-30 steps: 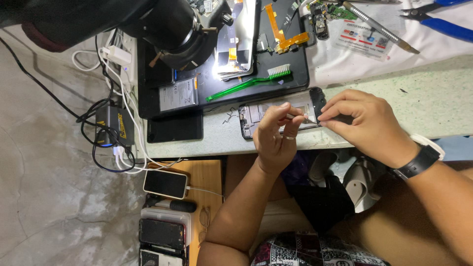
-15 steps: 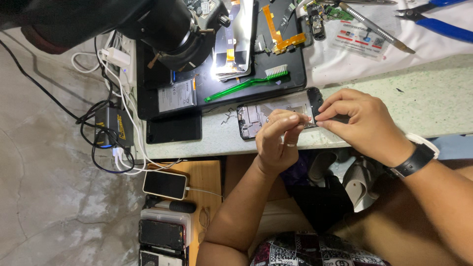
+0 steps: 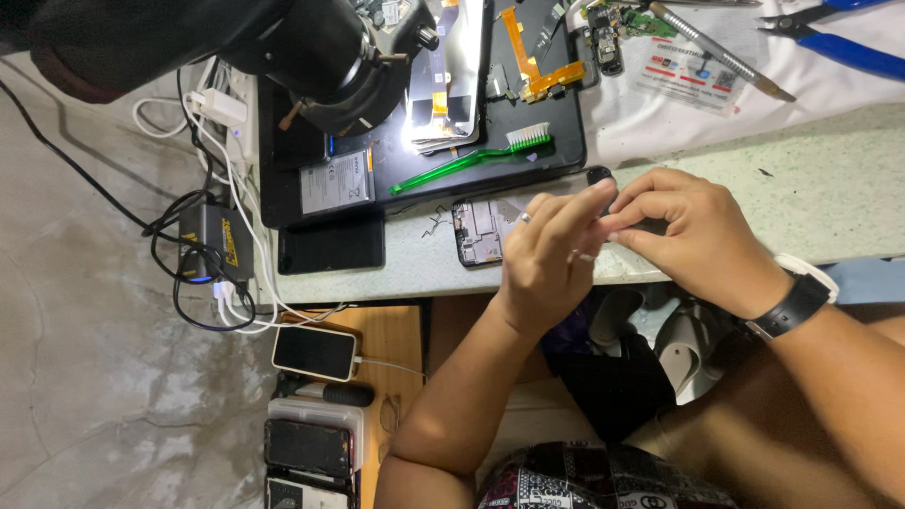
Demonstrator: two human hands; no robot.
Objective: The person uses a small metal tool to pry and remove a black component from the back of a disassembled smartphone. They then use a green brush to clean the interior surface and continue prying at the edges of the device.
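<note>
An opened phone [image 3: 481, 232] with its back off lies on the speckled table's front edge [image 3: 830, 188]. My left hand [image 3: 545, 259] hovers over it, fingers pinched around a thin metal tool whose tip shows near my knuckles. My right hand [image 3: 693, 236], with a black wristwatch [image 3: 797, 303] on it, grips the phone's right end, and its fingertips meet my left fingertips above the phone. The hands hide most of the phone's right half.
Behind the phone a black mat [image 3: 566, 104] carries a green brush [image 3: 471, 158], a battery [image 3: 337, 184] and phone parts under a microscope [image 3: 320, 47]. A dark phone [image 3: 330, 247] lies to the left. Blue pliers [image 3: 830, 42] sit at the far right. Cables and a charging phone [image 3: 314, 353] are down left.
My left hand has shifted right and its fingers now meet the right hand's fingertips. The right hand stays on the phone's end.
</note>
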